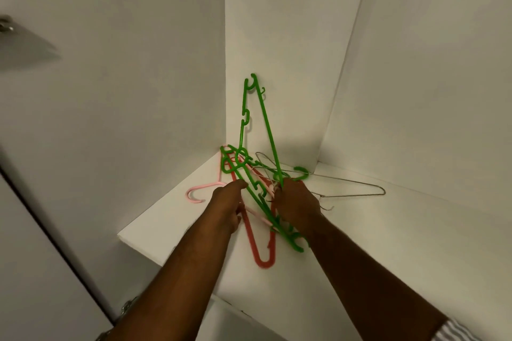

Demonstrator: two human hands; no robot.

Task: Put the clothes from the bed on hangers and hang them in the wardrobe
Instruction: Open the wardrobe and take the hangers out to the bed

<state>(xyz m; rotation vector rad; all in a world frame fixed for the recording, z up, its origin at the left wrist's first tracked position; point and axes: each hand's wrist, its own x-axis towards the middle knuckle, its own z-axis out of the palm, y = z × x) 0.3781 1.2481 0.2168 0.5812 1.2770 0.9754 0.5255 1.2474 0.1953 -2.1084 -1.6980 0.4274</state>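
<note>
Our right hand grips the green hanger, tilted up, probably to untangle it. Our left hand touches the hanger pile on the shelf, likely steadying it. We cannot tell its grip.

A heap of hangers lies on the shelf, towards its back left corner. Behind it, one upright hanger rises before the rear panel. A wire hanger lies to the right. My left hand meets the heap's left side, my right hand its right.
</note>
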